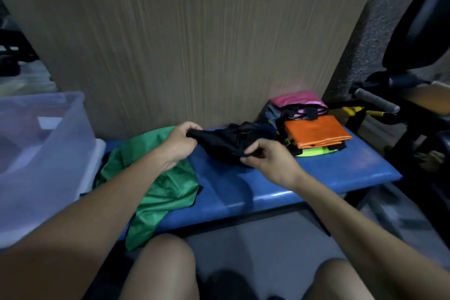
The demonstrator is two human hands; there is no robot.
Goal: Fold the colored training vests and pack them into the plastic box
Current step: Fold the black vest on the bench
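The left hand (179, 142) and the right hand (265, 159) both pinch a black vest (226, 140), bunched above the blue bench (316, 168); a green vest (158, 185) lies crumpled on the bench's left part; a stack of folded vests (314, 133) rests at its right end; the clear plastic box (48, 143) stands at its left end
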